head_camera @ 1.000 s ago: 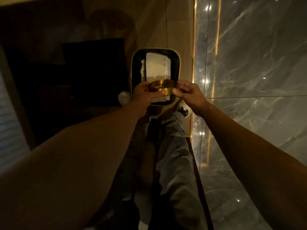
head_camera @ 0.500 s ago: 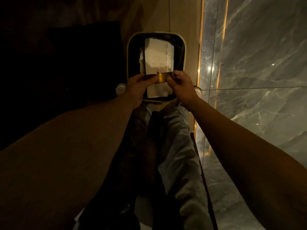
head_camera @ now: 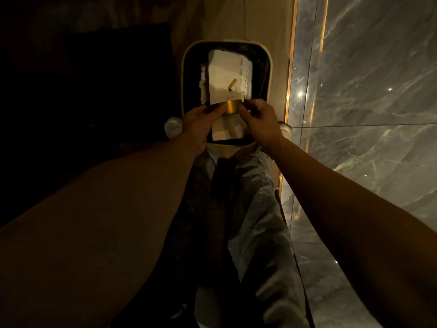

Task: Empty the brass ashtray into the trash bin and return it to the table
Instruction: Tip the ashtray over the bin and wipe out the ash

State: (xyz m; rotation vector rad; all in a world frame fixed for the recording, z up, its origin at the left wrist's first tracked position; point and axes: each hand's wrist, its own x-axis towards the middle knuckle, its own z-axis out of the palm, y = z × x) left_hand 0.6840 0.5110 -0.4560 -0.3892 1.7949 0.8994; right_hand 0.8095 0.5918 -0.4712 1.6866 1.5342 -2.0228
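The brass ashtray [head_camera: 230,107] is tipped on its side over the open trash bin [head_camera: 185,67], its outer wall facing me. My left hand [head_camera: 201,124] grips its left side and my right hand [head_camera: 259,119] grips its right side. Inside the bin, on white paper [head_camera: 224,72], lies a cigarette butt [head_camera: 232,84] with specks of ash beside it. The bin has a pale rim and a dark liner and stands on the floor just beyond my feet.
A glossy grey marble wall [head_camera: 369,91] with a lit gold strip [head_camera: 292,67] runs along the right. Dark furniture [head_camera: 106,86] fills the left. My legs in grey trousers [head_camera: 255,209] stand below the bin, on a wooden floor [head_camera: 236,17].
The ashtray has been turned from nearly level to tipped over the bin. A cigarette butt and ash now lie on the paper inside. The view has moved closer to the bin.
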